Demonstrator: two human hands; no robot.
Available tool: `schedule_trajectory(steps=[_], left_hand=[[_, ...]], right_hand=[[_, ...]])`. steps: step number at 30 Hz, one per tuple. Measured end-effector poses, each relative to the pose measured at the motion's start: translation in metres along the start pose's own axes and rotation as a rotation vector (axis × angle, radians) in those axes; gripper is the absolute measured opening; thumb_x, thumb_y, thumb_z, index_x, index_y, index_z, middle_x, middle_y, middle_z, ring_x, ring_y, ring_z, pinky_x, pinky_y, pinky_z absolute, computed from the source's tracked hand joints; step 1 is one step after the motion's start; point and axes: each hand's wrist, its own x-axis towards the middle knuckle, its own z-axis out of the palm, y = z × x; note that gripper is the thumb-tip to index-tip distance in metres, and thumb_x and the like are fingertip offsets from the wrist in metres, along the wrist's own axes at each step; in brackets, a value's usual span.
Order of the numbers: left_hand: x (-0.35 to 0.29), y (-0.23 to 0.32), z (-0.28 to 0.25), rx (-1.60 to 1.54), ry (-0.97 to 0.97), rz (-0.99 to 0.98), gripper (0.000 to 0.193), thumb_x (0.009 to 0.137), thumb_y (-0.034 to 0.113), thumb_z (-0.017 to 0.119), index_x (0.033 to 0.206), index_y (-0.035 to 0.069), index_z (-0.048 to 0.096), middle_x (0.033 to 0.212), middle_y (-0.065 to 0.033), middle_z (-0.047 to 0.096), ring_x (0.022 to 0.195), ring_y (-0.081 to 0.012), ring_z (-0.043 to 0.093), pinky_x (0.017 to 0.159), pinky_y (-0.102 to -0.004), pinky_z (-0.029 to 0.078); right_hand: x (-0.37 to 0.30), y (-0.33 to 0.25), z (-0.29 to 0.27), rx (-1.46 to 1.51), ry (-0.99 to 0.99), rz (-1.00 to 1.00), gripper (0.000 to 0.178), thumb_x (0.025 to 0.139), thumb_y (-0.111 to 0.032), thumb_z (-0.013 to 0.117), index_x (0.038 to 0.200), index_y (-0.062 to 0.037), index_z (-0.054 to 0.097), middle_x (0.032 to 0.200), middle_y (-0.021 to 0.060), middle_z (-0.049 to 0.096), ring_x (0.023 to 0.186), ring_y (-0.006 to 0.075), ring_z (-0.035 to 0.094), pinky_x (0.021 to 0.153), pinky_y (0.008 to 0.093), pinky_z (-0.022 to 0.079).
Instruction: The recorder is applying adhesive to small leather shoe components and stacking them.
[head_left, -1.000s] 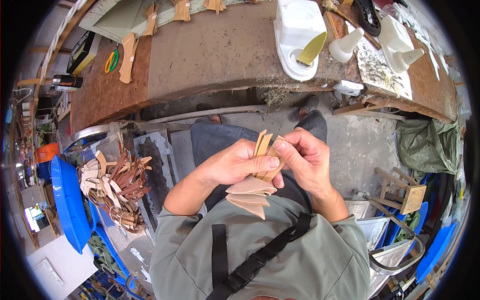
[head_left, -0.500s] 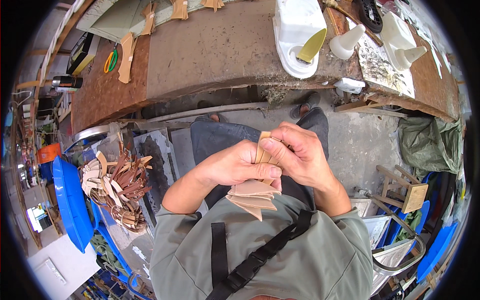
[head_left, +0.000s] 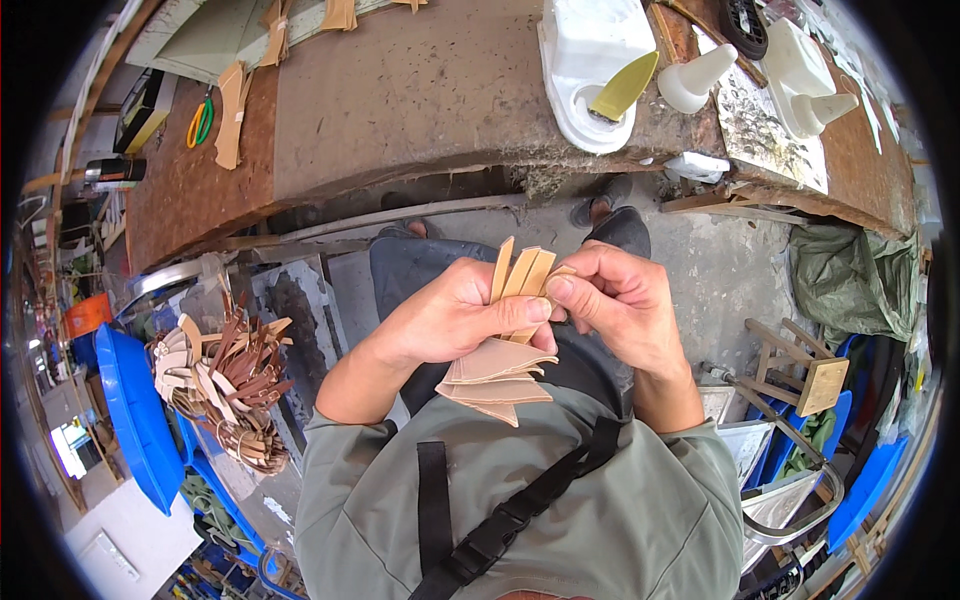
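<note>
A fanned bunch of tan leather pieces [head_left: 496,372] is gripped in my left hand [head_left: 474,312], thumb across the front. Their narrow strip ends stand up above the fist, spread apart, and the wide ends hang below it in front of my shirt. My right hand [head_left: 618,300] is just to the right, thumb and forefinger pinched on the tip of one strip at the bunch's right side. Its other fingers curl underneath and are partly hidden.
Ahead runs a worn workbench [head_left: 400,110] with green-and-orange scissors [head_left: 200,122], tan leather pieces [head_left: 232,115], and a white container [head_left: 590,60] holding a yellow-green blade-shaped piece [head_left: 625,88]. Bundled brown and cream straps [head_left: 225,385] lie left; a wooden stool [head_left: 822,385] stands right.
The strip ends have fanned wider apart above my left hand. My right hand has shifted slightly right and down, from the upright strips to one at the side.
</note>
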Motion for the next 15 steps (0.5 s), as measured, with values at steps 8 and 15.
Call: schedule_trajectory(steps=[8, 15], left_hand=[[0.018, 0.004, -0.018, -0.113, 0.059, 0.010, 0.025, 0.090, 0.019, 0.056, 0.099, -0.005, 0.059, 0.087, -0.0079, 0.062, 0.076, -0.0144, 0.062, 0.066, -0.0263, 0.050], [0.033, 0.019, -0.047, -0.146, 0.086, -0.129, 0.029, 0.089, 0.023, 0.058, 0.098, -0.005, 0.060, 0.078, -0.0075, 0.063, 0.074, -0.0133, 0.062, 0.066, -0.0255, 0.050]], right_hand=[[0.023, -0.002, -0.010, 0.113, -0.038, 0.097, 0.018, 0.088, -0.011, 0.059, 0.100, 0.0016, 0.059, 0.075, -0.0018, 0.057, 0.061, 0.0011, 0.046, 0.051, 0.0157, 0.037], [0.105, -0.013, -0.091, -0.443, 0.673, -0.378, 0.043, 0.076, -0.016, 0.072, 0.109, 0.0021, 0.051, 0.080, -0.0002, 0.050, 0.069, 0.0065, 0.046, 0.061, 0.0199, 0.041]])
